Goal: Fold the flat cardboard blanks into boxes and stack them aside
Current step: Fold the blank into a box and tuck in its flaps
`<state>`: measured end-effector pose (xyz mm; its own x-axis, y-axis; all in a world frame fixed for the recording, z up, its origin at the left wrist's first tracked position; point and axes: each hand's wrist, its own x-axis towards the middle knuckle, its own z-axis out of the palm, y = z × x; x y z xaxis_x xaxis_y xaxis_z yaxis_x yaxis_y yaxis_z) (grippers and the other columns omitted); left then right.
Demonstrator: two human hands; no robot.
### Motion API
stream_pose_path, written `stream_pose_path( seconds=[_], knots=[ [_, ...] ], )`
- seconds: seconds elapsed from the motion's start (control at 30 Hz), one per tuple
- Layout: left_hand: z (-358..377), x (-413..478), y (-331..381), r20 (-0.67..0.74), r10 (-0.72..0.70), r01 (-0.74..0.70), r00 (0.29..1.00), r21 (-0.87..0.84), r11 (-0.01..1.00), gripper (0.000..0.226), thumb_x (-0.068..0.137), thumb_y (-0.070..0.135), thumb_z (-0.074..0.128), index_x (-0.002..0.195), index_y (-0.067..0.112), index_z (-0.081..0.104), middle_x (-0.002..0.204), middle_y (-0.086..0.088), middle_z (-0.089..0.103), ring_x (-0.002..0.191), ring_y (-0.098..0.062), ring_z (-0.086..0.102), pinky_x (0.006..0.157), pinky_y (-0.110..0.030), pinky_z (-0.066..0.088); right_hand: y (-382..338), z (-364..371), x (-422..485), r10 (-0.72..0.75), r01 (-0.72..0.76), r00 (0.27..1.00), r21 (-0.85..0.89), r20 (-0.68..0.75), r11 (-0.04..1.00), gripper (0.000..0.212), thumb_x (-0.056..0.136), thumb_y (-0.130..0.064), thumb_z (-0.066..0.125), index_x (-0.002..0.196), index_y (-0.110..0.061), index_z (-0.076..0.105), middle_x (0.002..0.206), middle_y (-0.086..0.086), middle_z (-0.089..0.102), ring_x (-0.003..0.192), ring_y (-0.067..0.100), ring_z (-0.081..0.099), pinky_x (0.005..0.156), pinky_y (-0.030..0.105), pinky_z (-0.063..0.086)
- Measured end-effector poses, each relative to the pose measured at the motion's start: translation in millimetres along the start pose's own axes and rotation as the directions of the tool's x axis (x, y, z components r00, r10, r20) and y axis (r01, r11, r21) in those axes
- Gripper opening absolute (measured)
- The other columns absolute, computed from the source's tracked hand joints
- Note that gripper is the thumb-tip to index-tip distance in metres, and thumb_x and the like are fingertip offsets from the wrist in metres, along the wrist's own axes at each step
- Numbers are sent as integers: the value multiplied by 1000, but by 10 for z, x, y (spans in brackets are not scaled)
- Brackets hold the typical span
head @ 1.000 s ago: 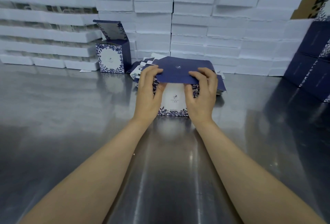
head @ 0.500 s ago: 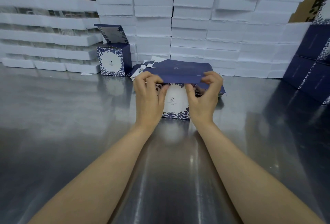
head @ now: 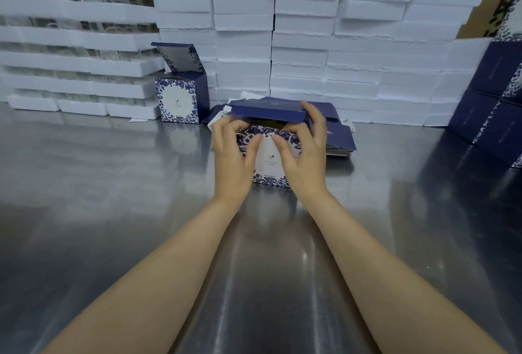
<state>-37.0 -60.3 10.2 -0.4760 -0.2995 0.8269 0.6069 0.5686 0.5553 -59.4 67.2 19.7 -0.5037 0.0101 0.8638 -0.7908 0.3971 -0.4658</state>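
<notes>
Lower now, the navy lid flap [head: 268, 112] closes over the floral box [head: 271, 161]; the left hand [head: 231, 153] and right hand [head: 306, 150] pinch its top corners with curled fingers. The card is probably light and easily creased.

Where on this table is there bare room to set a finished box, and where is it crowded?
Bare table lies left of the left hand, before the open box, and right of the right hand, towards the blue boxes. Crowded: behind the held box, where blanks pile against the white stacks.
</notes>
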Motion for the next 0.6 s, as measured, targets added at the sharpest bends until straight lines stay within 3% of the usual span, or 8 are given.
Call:
stream_pose_path(
  seconds=[0.07, 0.13, 0.3, 0.4, 0.5, 0.6],
  knots=[
    [18, 8, 20, 55, 7, -9, 998, 30, 1000, 31, 94, 21, 57, 123, 11, 54, 129, 1, 37, 126, -21, 39, 110, -29, 33, 0, 8, 15, -56, 56, 998, 13, 7, 998, 10, 87, -14, 67, 92, -6, 66, 138, -1, 38, 130, 24, 39, 104, 14, 29],
    [31, 26, 54, 100, 34, -41, 994, 76, 996, 27, 94, 18, 57, 120, 9, 60, 129, -7, 44, 126, -23, 37, 108, -22, 29, 9, 14, 12, -60, 60, 998, 10, 9, 998, 12, 86, -10, 67, 96, -5, 67, 132, 4, 43, 123, 28, 42, 103, 27, 37],
    [-13, 63, 97, 54, 146, -152, 988, 120, 981, 13, 89, 5, 63, 101, 5, 69, 114, -6, 62, 115, -23, 43, 97, -6, 26, 63, -5, -10, -113, 112, 993, -46, -26, 993, 14, 87, -10, 65, 101, -8, 67, 128, 11, 49, 116, 27, 44, 98, 20, 34],
    [-11, 56, 122, 38, 122, -125, 992, 111, 986, 11, 87, 4, 64, 96, 6, 71, 108, -3, 66, 112, -24, 47, 91, -2, 28, 104, 10, -13, -151, 150, 988, -51, -19, 987, 15, 89, -11, 62, 103, -9, 67, 131, 10, 49, 118, 24, 45, 100, 26, 38],
    [2, 66, 112, 39, 139, -142, 990, 93, 986, 5, 86, 7, 67, 90, 6, 70, 103, 2, 64, 110, -21, 46, 90, -1, 27, 134, 9, -32, -76, 80, 996, 70, -56, 994, 15, 92, -5, 53, 98, -1, 67, 139, 14, 47, 122, 25, 51, 98, 38, 44],
    [25, 38, 73, -16, 129, -128, 992, 20, 992, 21, 84, 14, 73, 100, 4, 64, 116, 2, 46, 112, -2, 44, 98, -10, 33, 142, -11, -48, -17, 45, 988, 183, -150, 982, 17, 95, -8, 40, 95, -9, 57, 146, 16, 40, 130, 16, 47, 101, 26, 39]
  ],
)
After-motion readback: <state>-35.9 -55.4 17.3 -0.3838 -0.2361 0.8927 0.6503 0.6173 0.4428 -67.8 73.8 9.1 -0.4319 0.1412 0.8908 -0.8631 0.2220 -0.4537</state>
